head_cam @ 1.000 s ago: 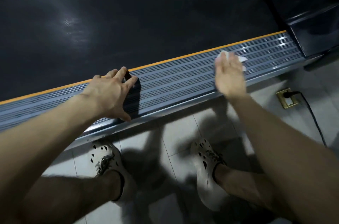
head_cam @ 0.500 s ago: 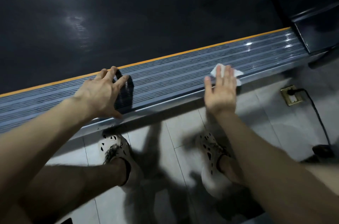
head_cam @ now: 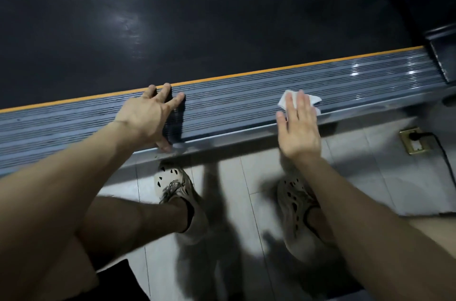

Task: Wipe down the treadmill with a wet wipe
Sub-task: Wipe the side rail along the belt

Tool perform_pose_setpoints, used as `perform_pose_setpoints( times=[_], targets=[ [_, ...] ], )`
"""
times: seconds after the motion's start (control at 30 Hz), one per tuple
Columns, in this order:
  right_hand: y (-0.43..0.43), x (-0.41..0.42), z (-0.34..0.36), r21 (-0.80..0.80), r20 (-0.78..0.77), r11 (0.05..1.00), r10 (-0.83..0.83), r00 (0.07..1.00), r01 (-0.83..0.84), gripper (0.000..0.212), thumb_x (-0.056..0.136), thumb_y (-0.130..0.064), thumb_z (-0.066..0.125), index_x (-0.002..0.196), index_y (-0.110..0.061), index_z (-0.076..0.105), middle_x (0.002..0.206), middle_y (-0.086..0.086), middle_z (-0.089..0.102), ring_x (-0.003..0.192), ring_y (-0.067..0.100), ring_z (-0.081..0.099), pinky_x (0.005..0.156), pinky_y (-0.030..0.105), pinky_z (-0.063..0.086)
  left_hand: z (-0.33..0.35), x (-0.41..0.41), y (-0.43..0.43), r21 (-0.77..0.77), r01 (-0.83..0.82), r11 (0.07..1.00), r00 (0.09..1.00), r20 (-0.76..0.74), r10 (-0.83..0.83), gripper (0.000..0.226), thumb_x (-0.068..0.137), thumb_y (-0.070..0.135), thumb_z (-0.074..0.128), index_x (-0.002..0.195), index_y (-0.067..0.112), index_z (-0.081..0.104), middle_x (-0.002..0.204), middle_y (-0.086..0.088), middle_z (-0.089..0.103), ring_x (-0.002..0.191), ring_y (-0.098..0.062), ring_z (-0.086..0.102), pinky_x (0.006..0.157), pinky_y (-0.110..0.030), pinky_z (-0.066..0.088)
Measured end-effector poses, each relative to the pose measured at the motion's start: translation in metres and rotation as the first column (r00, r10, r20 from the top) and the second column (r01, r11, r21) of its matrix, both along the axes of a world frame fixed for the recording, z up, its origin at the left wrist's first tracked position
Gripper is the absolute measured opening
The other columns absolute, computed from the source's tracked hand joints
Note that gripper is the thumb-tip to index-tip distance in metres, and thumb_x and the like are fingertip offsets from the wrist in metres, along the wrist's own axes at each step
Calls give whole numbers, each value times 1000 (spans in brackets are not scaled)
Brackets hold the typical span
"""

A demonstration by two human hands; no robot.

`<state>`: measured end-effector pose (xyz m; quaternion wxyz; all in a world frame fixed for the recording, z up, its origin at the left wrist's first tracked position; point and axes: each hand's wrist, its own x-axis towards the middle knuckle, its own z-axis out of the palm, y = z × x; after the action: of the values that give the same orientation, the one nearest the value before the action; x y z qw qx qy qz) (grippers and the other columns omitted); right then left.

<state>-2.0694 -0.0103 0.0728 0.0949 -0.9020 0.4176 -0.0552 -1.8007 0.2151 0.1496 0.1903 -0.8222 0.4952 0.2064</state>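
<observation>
The person is bending over the long grey side rail with thin ridges [head_cam: 234, 103] on the treadmill. The rail is running between a thin orange stripe [head_cam: 246, 75] and the pale tiled floor [head_cam: 370, 167]. The wide black running belt [head_cam: 197, 17] is lying just past the stripe.

The right hand [head_cam: 298, 128] is lying flat, with its fingers straight and close together. It is pressing the small white wet wipe [head_cam: 284, 99] down onto the rail. The wipe is sitting under the fingers, with its edges poking out on both sides. A flat hand is probably pushing the whole wipe against the ridges so it can rub a wide strip.

The left hand [head_cam: 145, 118] is holding nothing. Its fingers are spread wide on the rail, and its thumb is touching the near edge. It looks like it is propping the person up while they lean forward.

Shiny spots are showing on the rail to the right, which may be wet. The part near the left hand is looking dull, so that part probably needs wiping next.
</observation>
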Motion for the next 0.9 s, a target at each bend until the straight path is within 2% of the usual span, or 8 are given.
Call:
perform_pose_setpoints(
  times=[0.07,0.2,0.33,0.47,0.6,0.67,0.77,0.9],
  targets=[
    [34,21,3,-15,34,998,-66,997,66,75,112,-62,21,169,-13,26,176,17,17,165,31,11,130,55,20,2,1,-1,3,1,1000,1000,-7,-1,161,46,86,86,168,41,-10,179,-1,-2,164,-34,13,117,-51,46],
    [162,88,5,51,43,895,442,896,-444,68,112,-52,32,168,-14,28,178,11,10,166,23,-1,133,49,14,1,4,-1,-22,13,1000,1000,22,-13,160,44,88,86,169,43,-4,179,0,5,162,-33,24,119,-44,43],
    [137,92,3,69,30,794,603,797,-604,63,113,-51,28,167,-19,33,178,4,14,166,18,3,133,47,12,1,4,-2,-38,19,999,999,28,-18,158,45,85,88,169,43,0,179,-1,9,160,-33,28,119,-43,44],
    [1,31,-8,-71,-50,972,219,974,-223,68,113,-56,15,169,-18,25,176,13,19,165,29,13,132,55,13,5,0,-4,-12,-14,1000,1000,15,15,163,40,80,91,169,42,-2,179,-1,6,162,-35,22,117,-46,46],
    [-29,37,7,67,-58,978,-195,979,198,81,108,-65,2,171,-15,13,178,17,7,165,29,2,133,53,7,7,-2,-12,26,-40,999,999,2,39,165,42,71,97,169,39,-4,179,-4,2,163,-37,17,114,-52,49],
    [23,79,1,-43,12,999,-29,1000,29,75,111,-58,16,168,-10,26,175,20,19,164,32,13,132,54,15,7,-4,-16,55,-66,996,998,19,65,166,41,68,98,168,38,-4,179,-5,1,163,-37,15,114,-53,49],
    [99,137,-1,60,50,901,428,902,-430,67,110,-50,25,168,-16,30,177,10,20,165,24,10,134,48,8,3,-6,-19,81,-93,992,996,22,91,167,43,63,101,167,35,-7,179,-5,-2,164,-38,13,117,-52,46],
    [64,126,-5,42,56,881,469,881,-471,64,111,-48,30,169,-23,26,178,3,16,165,19,8,134,47,5,-1,-5,-16,75,-111,991,994,13,111,165,44,64,100,167,38,-7,179,1,-6,165,-32,8,117,-53,46]
  ],
)
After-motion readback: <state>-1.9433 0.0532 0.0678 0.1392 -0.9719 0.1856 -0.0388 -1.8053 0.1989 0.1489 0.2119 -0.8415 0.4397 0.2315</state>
